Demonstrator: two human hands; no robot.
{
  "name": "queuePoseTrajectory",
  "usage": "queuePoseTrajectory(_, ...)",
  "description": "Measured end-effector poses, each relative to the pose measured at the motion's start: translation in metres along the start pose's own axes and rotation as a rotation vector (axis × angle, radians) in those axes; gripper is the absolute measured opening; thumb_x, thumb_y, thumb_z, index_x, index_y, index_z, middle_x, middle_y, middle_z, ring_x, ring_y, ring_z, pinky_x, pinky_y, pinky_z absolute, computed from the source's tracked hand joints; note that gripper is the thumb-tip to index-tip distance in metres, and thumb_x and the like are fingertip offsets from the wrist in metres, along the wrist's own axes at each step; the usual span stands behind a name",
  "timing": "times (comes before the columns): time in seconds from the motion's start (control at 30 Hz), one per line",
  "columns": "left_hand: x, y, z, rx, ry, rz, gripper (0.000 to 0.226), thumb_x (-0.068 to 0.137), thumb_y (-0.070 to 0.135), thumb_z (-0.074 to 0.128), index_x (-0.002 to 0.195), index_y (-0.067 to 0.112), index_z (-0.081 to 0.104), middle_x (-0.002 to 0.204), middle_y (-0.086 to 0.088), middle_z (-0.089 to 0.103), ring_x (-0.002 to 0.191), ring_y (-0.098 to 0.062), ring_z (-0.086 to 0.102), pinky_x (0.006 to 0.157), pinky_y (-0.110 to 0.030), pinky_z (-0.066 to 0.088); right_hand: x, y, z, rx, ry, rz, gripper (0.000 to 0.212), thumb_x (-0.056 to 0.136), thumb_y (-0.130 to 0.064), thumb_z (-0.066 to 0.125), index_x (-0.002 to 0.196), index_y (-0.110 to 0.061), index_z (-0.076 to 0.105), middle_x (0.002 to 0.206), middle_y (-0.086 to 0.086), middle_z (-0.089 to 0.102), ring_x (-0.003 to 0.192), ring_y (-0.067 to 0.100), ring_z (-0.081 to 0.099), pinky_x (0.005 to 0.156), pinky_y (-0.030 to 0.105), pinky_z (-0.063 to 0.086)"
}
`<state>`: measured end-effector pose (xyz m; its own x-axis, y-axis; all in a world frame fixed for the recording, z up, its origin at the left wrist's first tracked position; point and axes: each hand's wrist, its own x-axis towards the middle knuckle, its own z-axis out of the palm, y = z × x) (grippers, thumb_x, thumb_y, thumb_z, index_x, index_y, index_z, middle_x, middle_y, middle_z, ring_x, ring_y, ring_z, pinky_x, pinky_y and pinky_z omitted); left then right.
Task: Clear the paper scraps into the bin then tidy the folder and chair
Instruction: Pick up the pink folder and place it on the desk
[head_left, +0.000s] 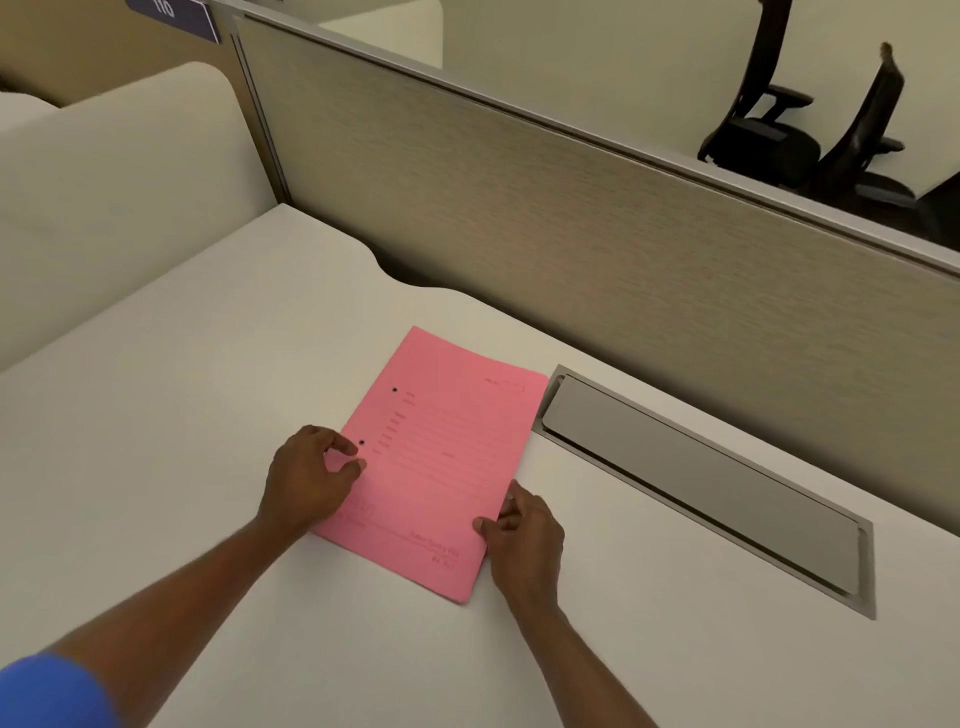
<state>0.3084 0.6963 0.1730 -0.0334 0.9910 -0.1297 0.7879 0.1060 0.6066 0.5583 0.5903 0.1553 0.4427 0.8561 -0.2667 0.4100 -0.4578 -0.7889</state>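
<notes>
A pink paper folder (441, 457) lies flat and closed on the white desk (208, 389), with two punched holes near its left edge. My left hand (306, 480) rests on the folder's left edge, fingers curled and touching the cover. On the folder's right edge near the lower corner, my right hand (524, 540) pinches the cover between thumb and fingers. No paper scraps and no bin are in view. Two black office chairs (810, 140) stand beyond the partition at the upper right.
A grey cable hatch (701, 483) is set into the desk right of the folder. A beige partition panel (571, 218) runs along the back of the desk. A cream divider (104, 197) stands at the left.
</notes>
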Motion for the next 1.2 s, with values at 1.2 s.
queuePoseTrajectory(1.2,0.106,0.045,0.032,0.265,-0.078,0.184,0.059,0.087,0.027,0.081,0.141,0.013,0.061,0.138,-0.008,0.065,0.124,-0.035,0.064,0.102,-0.046,0.051,0.09,-0.022,0.031,-0.181,0.192,-0.057,0.026,0.097,-0.021,0.076,0.119,-0.015,0.065,0.121,0.007,0.058,0.107,0.028,0.069,0.091,0.038,0.06)
